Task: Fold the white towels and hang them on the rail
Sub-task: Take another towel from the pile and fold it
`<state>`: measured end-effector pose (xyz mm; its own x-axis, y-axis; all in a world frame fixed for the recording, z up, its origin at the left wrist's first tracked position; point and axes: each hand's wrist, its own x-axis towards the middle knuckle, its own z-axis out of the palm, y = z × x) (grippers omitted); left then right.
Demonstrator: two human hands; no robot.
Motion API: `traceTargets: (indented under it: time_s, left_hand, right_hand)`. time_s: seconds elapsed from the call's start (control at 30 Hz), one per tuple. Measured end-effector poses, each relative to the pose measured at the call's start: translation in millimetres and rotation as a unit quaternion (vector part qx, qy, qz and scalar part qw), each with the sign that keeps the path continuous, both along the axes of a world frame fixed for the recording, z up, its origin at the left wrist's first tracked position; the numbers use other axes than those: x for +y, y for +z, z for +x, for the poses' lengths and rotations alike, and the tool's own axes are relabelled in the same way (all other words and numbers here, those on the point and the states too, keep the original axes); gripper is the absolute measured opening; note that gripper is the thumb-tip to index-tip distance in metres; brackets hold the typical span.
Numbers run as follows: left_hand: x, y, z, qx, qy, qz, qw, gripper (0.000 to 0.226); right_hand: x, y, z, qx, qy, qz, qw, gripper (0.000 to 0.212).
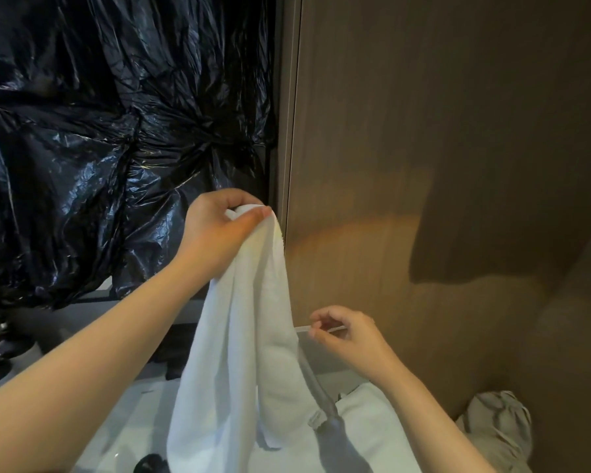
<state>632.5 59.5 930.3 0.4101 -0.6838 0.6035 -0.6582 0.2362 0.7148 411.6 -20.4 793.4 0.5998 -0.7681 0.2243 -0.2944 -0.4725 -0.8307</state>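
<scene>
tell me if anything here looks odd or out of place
Crumpled black plastic sheeting covers the panel left of the brown wall, which looks makeshift. A beige cloth lies bunched up at the lower right. The white towel hangs loosely from the left hand; the right hand pinches a thin white strip.

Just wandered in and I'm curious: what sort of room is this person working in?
Likely a bathroom, perhaps in a hotel: a white towel held up, another white cloth lying on a glossy white counter, and black plastic sheeting covering what may be a mirror above it.
</scene>
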Motion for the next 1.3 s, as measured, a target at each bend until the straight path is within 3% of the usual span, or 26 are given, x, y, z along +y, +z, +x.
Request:
traceTargets:
  time_s: [0.1,0.2,0.27,0.4,0.5,0.83,0.93,1.07,1.23,1.3]
  left_hand:
    - [-1,-1,4,0.000,0.012,0.005,1.000,0.003]
    - [-2,-2,7,0.015,0.025,0.005,1.000,0.006]
    - [-4,-2,9,0.022,0.033,0.007,0.999,0.007]
    - [-8,-6,12,0.026,0.051,0.014,0.998,0.007]
    - [-9,-6,12,0.033,0.050,0.012,0.998,0.004]
    - [-10,-11,17,0.013,0.059,0.012,0.998,0.005]
    - [-10,-16,19,0.014,0.077,0.019,0.997,0.004]
    - [-12,-19,20,0.030,0.089,0.018,0.995,0.005]
    - [-15,-13,11,0.052,0.073,0.004,0.996,0.010]
    - [-17,-6,4,0.062,0.058,-0.010,0.996,0.014]
  right_hand:
    - [6,-10,9,0.036,0.018,0.028,0.999,0.022]
    - [7,-19,14,0.097,0.037,0.021,0.994,0.004]
    - [4,-22,13,0.119,0.041,0.024,0.992,0.011]
    - [3,-30,1,0.115,0.016,0.046,0.992,0.016]
    - [11,-37,6,0.100,0.026,0.058,0.993,0.007]
    - [4,-65,-10,0.182,-0.068,0.045,0.980,0.032]
    - [2,-77,-33,0.140,-0.125,0.080,0.979,0.038]
    - [3,-51,-40,-0.020,-0.217,0.062,0.974,0.039]
    - [15,40,-39,-0.097,-0.176,0.099,0.975,0.042]
    - [22,75,-37,-0.112,-0.171,0.119,0.972,0.030]
